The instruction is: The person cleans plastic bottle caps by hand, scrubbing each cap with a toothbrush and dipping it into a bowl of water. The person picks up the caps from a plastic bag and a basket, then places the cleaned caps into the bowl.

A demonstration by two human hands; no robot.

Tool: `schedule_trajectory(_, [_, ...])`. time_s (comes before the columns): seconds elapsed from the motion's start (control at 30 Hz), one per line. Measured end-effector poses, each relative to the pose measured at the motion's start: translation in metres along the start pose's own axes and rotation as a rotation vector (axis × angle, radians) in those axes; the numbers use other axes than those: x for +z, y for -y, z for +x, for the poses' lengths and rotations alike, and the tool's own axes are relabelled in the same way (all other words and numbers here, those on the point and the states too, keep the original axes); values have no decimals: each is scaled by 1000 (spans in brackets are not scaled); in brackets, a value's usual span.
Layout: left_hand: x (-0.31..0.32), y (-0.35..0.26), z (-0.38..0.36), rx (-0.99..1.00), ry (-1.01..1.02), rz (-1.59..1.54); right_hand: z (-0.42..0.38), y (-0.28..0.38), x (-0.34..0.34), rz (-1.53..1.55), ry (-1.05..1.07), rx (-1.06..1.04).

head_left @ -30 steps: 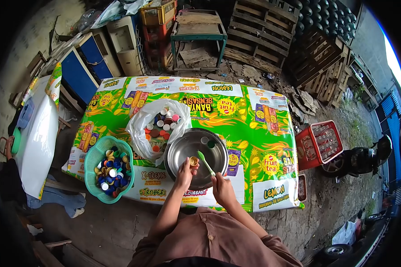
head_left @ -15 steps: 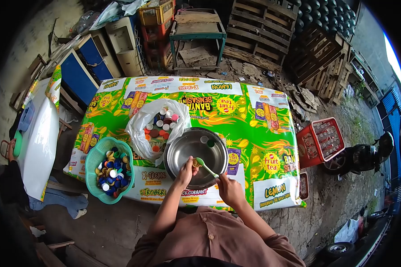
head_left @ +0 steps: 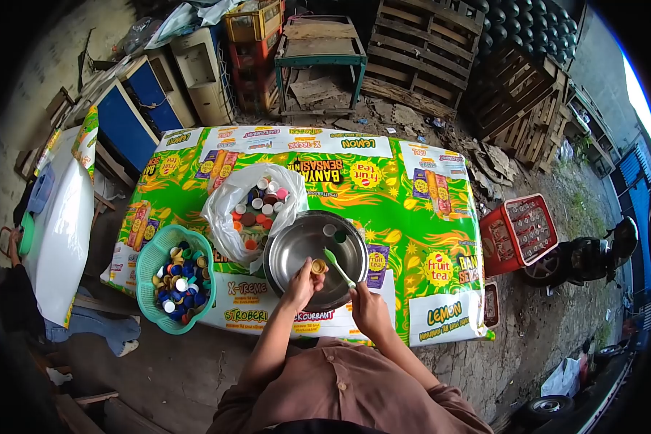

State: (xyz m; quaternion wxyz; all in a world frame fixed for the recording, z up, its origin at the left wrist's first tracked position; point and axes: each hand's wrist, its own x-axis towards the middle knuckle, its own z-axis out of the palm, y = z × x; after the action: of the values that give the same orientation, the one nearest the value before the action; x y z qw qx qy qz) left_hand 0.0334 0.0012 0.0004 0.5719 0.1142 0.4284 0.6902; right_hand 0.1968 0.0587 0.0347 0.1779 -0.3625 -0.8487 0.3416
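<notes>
My left hand [head_left: 301, 289] pinches a gold-yellow bottle cap [head_left: 318, 267] above the steel bowl [head_left: 288, 249], its hollow side facing up. My right hand [head_left: 369, 309] is closed round the white handle of a toothbrush [head_left: 341, 270]. The brush's green head points up and left over the bowl, a little apart from the cap. Inside the bowl lie a pale cap [head_left: 330, 230] and a dark green cap [head_left: 340, 236]. Behind the bowl to the left, a white plastic bag [head_left: 223, 206] stands open with several bottle caps in it.
A mint-green basket [head_left: 149, 271] of mixed caps stands at the table's left edge. A patterned green cover [head_left: 405, 282] lies over the table. At far left another person's hand [head_left: 14, 246] shows by a second table. A red crate [head_left: 495, 242] stands at right.
The toothbrush head has moved off the cap, slightly up and right. In my left hand the cap now shows its hollow side more openly.
</notes>
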Motion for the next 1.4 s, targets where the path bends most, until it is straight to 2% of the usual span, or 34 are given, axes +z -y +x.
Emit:
schedule_trajectory(0.07, [7, 0, -3, -35, -73, -77, -2, 9, 1, -46, 75, 12])
schedule_trajectory(0.1, [8, 0, -4, -34, -75, -118, -3, 7, 8, -8, 48, -50])
schedule_trajectory(0.2, [1, 7, -2, 12, -36, -162, 6, -4, 16, 117, 10, -1])
schedule_trajectory(0.27, [7, 1, -5, 83, -212, -137, 5, 4, 13, 175, 6, 41])
schedule_trajectory(0.33, [0, 3, -2, 164, -156, -89, -1, 10, 16, 195, 80, -7])
schedule_trajectory(0.4, [0, 3, -2, 299, -186, 147, 9, -2, 18, 182, 18, -52])
schedule_trajectory(0.43, [3, 3, -4, 308, -135, 76, 12, -4, 15, 200, -1, -6])
schedule_trajectory(0.47, [2, 4, -2, 311, -138, 76, 14, -3, 13, 220, -19, 40])
schedule_trajectory(0.5, [3, 5, -2, 314, -108, 44, 10, 1, 13, 245, -24, -20])
schedule_trajectory(0.53, [5, 6, -3, 313, -79, 12, 6, 13, 7, 225, 76, -31])
schedule_trajectory(0.57, [5, 4, -5, 269, -31, -21, 6, 5, 12, 201, 79, -32])
schedule_trajectory(0.73, [4, -1, -8, 234, -44, -22, 12, 5, 9, 208, 67, 31])
schedule_trajectory(0.8, [5, -2, -8, 227, -21, -87, 9, 4, 12, 139, 82, -44])
schedule_trajectory(0.97, [2, 2, -6, 281, -52, -44, 10, 9, 5, 202, 44, 1])
schedule_trajectory(1.07, [4, -2, -8, 261, -63, 57, 7, -5, 11, 120, 87, -11])
schedule_trajectory(1.13, [8, -2, -11, 270, -6, -5, 14, -3, 1, 185, 66, 35])
schedule_trajectory(1.17, [11, -3, -11, 337, -31, 124, 16, -4, -1, 124, -27, 14])
schedule_trajectory(1.2, [18, -12, -14, 401, -58, 251, 18, 3, -11, 82, -14, 58])
schedule_trajectory(1.27, [37, -43, -22, 579, -62, 474, 17, 2, -19, 107, -54, 12])
schedule_trajectory(1.33, [46, -74, -27, 653, -74, 682, 12, 5, -25, 126, -68, -17])
schedule_trajectory(1.4, [54, -95, -26, 805, -41, 714, 10, 9, -32, 138, -85, -8])
